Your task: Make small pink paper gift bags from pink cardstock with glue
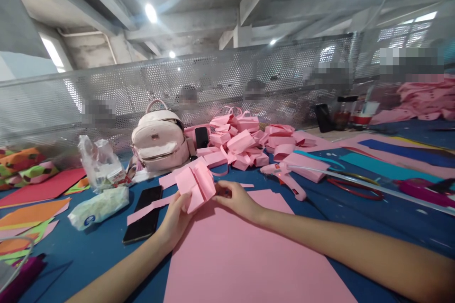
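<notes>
Above a large pink sheet (256, 255), my left hand (179, 213) grips a small folded pink paper bag (194, 187) by its lower left side. The fingers of my right hand (234, 201) are closed at the right edge of the same folded piece; their tips are partly hidden. Beyond my hands lies a heap of small pink paper bags (241, 142), some with handles. A pink glue gun (284, 177) rests to the right of the heap. Left of my left hand, a pink paper strip (142, 212) lies across a black phone (144, 227).
A pale pink backpack (159, 142) stands at the back beside a clear plastic bag (99, 163). A tissue pack (99, 208) and coloured paper sheets (31, 215) lie to the left. Strips, cords and turquoise sheets (384, 168) spread rightward. A perforated metal screen (227, 78) borders the table.
</notes>
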A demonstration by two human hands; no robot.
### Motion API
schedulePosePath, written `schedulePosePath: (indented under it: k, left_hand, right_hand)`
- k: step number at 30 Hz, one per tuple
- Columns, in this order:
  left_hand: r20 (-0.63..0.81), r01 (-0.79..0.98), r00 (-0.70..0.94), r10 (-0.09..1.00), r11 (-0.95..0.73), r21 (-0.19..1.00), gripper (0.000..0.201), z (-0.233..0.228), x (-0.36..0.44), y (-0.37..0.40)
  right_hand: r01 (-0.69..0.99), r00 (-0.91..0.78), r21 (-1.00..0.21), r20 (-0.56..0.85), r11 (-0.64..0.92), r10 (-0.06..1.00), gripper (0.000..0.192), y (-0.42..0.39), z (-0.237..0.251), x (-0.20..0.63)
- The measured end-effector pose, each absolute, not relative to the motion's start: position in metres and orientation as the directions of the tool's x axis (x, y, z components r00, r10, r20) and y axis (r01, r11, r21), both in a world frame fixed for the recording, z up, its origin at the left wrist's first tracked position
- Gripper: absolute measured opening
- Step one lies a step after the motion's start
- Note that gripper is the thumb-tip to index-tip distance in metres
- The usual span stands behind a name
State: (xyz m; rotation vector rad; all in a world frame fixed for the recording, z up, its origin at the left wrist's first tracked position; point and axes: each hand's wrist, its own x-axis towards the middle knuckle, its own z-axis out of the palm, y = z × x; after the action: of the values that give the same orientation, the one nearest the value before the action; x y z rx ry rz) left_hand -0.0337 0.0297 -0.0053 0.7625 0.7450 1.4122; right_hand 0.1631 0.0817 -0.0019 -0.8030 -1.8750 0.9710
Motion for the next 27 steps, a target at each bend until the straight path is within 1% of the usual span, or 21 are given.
schedulePosePath:
  k: [1, 4, 5, 8, 11, 16, 20, 23, 27]
  left_hand:
    - [0.000, -0.561, 0.024, 1.000, 0.014, 0.828, 0.018, -0.007, -0.034, 0.030]
    - [0.004, -0.542, 0.015, 1.000, 0.005, 0.840, 0.025, -0.011, -0.037, 0.032]
    - [0.003, -0.531, 0.007, 1.000, 0.001, 0.847, 0.024, -0.013, -0.038, 0.032]
    - [-0.005, -0.494, -0.015, 1.000, -0.003, 0.869, 0.013, -0.016, -0.039, 0.034]
    - [0.002, -0.472, -0.013, 1.000, -0.008, 0.881, 0.014, -0.013, -0.037, 0.033]
    - [-0.004, -0.472, 0.088, 0.996, 0.045, 0.881, 0.031, -0.002, -0.030, 0.025]
    - [0.005, -0.495, 0.136, 0.991, 0.064, 0.866, 0.055, 0.001, -0.028, 0.023]
    - [0.012, -0.517, 0.138, 0.990, 0.062, 0.854, 0.057, 0.000, -0.029, 0.025]
    - [-0.002, -0.528, 0.100, 0.995, 0.054, 0.848, 0.061, 0.000, -0.032, 0.028]
  right_hand:
    - [0.151, -0.422, -0.859, 0.392, 0.490, 0.818, 0.009, 0.081, -0.002, 0.163]
    - [0.144, -0.401, -0.865, 0.393, 0.481, 0.828, 0.014, 0.081, -0.002, 0.163]
    - [0.140, -0.395, -0.868, 0.393, 0.477, 0.830, 0.015, 0.081, -0.002, 0.163]
    - [0.124, -0.375, -0.875, 0.395, 0.468, 0.838, 0.018, 0.082, -0.004, 0.163]
    - [0.097, -0.364, -0.882, 0.400, 0.461, 0.841, 0.020, 0.086, -0.008, 0.163]
    - [0.035, -0.365, -0.893, 0.406, 0.448, 0.838, 0.021, 0.092, -0.013, 0.164]
    - [-0.008, -0.359, -0.899, 0.412, 0.439, 0.837, 0.021, 0.096, -0.015, 0.165]
    - [-0.022, -0.346, -0.901, 0.413, 0.433, 0.842, 0.022, 0.098, -0.015, 0.165]
    - [-0.025, -0.322, -0.905, 0.411, 0.426, 0.853, 0.025, 0.100, -0.016, 0.166]
